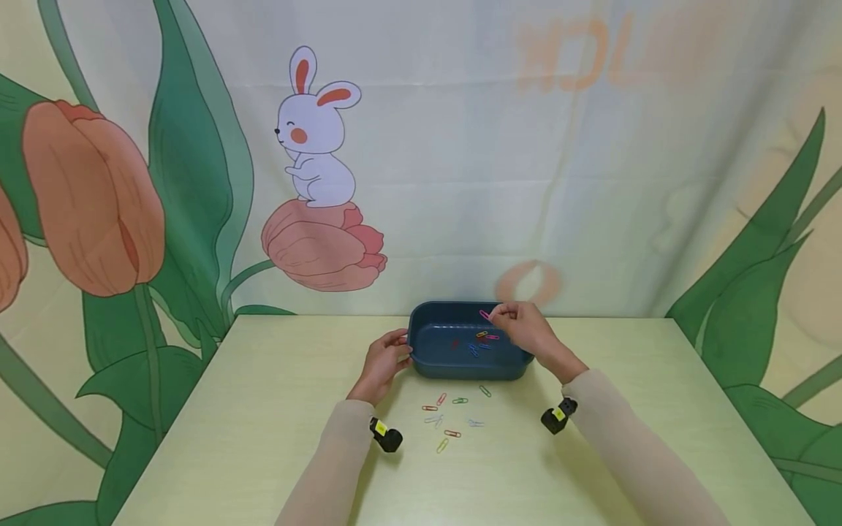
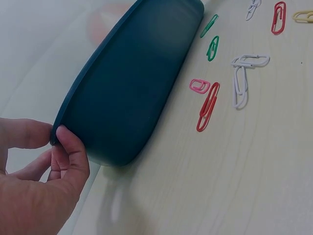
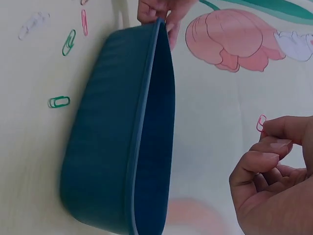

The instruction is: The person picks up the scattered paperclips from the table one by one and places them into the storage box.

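Note:
A dark blue plastic tray (image 1: 421, 358) stands at the far middle of the pale table, with several coloured paper clips (image 1: 482, 340) inside. My left hand (image 1: 384, 358) grips the tray's left rim (image 2: 68, 115) between thumb and fingers. My right hand (image 1: 526, 327) hovers over the tray's right side and pinches a pink paper clip (image 1: 485, 315) (image 3: 261, 123) between thumb and forefinger. Several loose clips (image 1: 450, 416) in red, green, white and yellow lie on the table just in front of the tray (image 3: 98, 147).
The table (image 1: 263, 438) ends at a printed curtain with a rabbit and tulips (image 1: 316, 183) right behind the tray. Red and white clips (image 2: 208, 105) lie close to the tray's front wall. Small black wrist cameras (image 1: 387, 436) sit on both forearms.

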The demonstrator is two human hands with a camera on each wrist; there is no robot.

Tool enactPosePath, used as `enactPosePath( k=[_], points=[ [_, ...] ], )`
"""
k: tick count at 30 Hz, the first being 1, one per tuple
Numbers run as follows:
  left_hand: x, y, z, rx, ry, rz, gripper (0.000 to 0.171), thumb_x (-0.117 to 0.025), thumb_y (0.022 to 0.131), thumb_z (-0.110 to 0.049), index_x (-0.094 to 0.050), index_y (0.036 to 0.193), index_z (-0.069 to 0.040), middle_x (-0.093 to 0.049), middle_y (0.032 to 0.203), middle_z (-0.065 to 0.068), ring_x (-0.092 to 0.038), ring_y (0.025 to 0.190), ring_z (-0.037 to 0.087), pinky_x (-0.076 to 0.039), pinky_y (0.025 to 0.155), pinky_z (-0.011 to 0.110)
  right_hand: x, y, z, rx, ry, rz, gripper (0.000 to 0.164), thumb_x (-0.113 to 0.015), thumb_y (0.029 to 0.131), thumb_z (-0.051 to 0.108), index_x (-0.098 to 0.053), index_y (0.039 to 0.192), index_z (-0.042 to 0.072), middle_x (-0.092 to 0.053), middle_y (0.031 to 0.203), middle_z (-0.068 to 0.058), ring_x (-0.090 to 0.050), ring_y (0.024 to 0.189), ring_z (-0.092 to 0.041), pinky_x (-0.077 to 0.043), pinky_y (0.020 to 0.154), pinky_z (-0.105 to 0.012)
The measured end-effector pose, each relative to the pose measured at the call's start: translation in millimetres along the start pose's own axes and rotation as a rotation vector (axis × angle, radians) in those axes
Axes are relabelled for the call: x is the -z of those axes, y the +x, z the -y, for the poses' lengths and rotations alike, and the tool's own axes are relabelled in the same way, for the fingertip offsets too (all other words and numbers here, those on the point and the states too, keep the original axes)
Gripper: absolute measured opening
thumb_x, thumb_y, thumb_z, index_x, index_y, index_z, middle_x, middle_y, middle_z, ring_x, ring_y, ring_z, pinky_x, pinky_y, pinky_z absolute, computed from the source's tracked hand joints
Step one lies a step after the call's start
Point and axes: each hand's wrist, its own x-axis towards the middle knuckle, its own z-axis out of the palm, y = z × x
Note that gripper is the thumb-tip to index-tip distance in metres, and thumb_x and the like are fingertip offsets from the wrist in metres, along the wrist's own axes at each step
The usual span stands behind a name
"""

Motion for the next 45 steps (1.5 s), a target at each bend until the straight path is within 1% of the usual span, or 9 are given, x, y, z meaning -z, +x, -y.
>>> enactPosePath(
  k=[5,8,16,21,25,30,33,39,45],
  points=[
    [0.3,-0.1,-1.0,0.014,0.002,0.0,0.046,-0.053,0.093,0.001,-0.05,0.139,0.001,-0.051,0.119,0.015,-0.054,0.091,0.019,-0.052,0.08,0.031,-2.2,15.0,-2.5,-0.001,-0.083,-0.031,0.025,-0.054,0.1,0.029,-0.068,0.108,0.011,-0.065,0.092,0.001,-0.051,0.075,-0.015,-0.043,0.072,-0.031],
    [0.6,0.9,-0.4,0.03,0.004,-0.002,0.046,-0.053,0.093,0.001,-0.051,0.139,0.0,-0.05,0.123,0.017,-0.054,0.092,0.019,-0.052,0.083,0.034,-4.9,24.0,-4.4,-0.021,-0.114,-0.026,0.026,-0.054,0.099,0.03,-0.068,0.11,0.01,-0.067,0.115,-0.007,-0.055,0.092,-0.021,-0.044,0.079,-0.034],
    [1.5,1.4,-0.3,0.028,0.007,0.005,0.045,-0.053,0.094,0.001,-0.05,0.139,0.0,-0.048,0.128,0.022,-0.054,0.087,0.016,-0.052,0.079,0.031,-12.8,48.3,-17.4,-0.068,-0.125,-0.003,0.026,-0.055,0.099,0.027,-0.07,0.111,0.009,-0.064,0.126,-0.01,-0.058,0.107,-0.027,-0.046,0.088,-0.041],
    [2.0,0.5,0.8,0.031,0.014,-0.008,0.044,-0.053,0.094,0.001,-0.051,0.138,0.001,-0.049,0.127,0.022,-0.054,0.087,0.017,-0.052,0.078,0.03,-20.2,54.0,-26.2,-0.07,-0.117,0.032,0.026,-0.054,0.101,0.027,-0.069,0.109,0.007,-0.061,0.129,-0.01,-0.053,0.095,-0.025,-0.041,0.085,-0.04],
    [0.8,0.0,0.2,0.033,0.018,-0.011,0.044,-0.052,0.094,0.001,-0.051,0.138,0.0,-0.049,0.128,0.022,-0.055,0.089,0.017,-0.053,0.079,0.03,-22.3,55.5,-27.4,-0.065,-0.142,0.022,0.026,-0.055,0.1,0.027,-0.071,0.106,0.008,-0.063,0.127,-0.009,-0.052,0.092,-0.023,-0.042,0.084,-0.04],
    [-0.1,-0.8,-2.5,0.038,0.019,-0.012,0.044,-0.052,0.094,0.001,-0.051,0.138,0.0,-0.049,0.128,0.022,-0.054,0.087,0.016,-0.052,0.084,0.036,-22.5,55.9,-28.3,-0.034,-0.22,0.088,0.029,-0.058,0.099,0.029,-0.07,0.12,0.013,-0.064,0.123,-0.007,-0.059,0.1,-0.025,-0.047,0.081,-0.037],
    [-0.7,-0.6,-3.3,0.046,0.015,-0.012,0.045,-0.053,0.094,0.001,-0.051,0.139,-0.002,-0.049,0.13,0.022,-0.054,0.088,0.016,-0.052,0.087,0.038,-22.3,53.5,-26.9,-0.02,-0.211,0.107,0.031,-0.061,0.097,0.028,-0.068,0.124,0.014,-0.065,0.114,-0.011,-0.06,0.099,-0.03,-0.046,0.076,-0.035],
    [-1.1,-0.8,-3.9,0.039,0.016,-0.015,0.045,-0.052,0.094,0.001,-0.051,0.139,-0.001,-0.05,0.131,0.023,-0.055,0.091,0.018,-0.052,0.087,0.038,-20.9,44.6,-20.4,0.037,-0.208,0.079,0.031,-0.064,0.095,0.03,-0.068,0.122,0.016,-0.061,0.091,-0.015,-0.05,0.071,-0.024,-0.039,0.064,-0.033],
    [-0.5,0.1,-1.8,0.039,0.019,-0.014,0.045,-0.052,0.095,0.001,-0.051,0.139,-0.001,-0.049,0.128,0.022,-0.055,0.093,0.02,-0.052,0.086,0.036,-20.3,29.8,-13.7,0.087,-0.208,0.074,0.027,-0.067,0.093,0.03,-0.071,0.117,0.019,-0.059,0.07,-0.005,-0.051,0.06,-0.019,-0.043,0.063,-0.032]
  ],
)
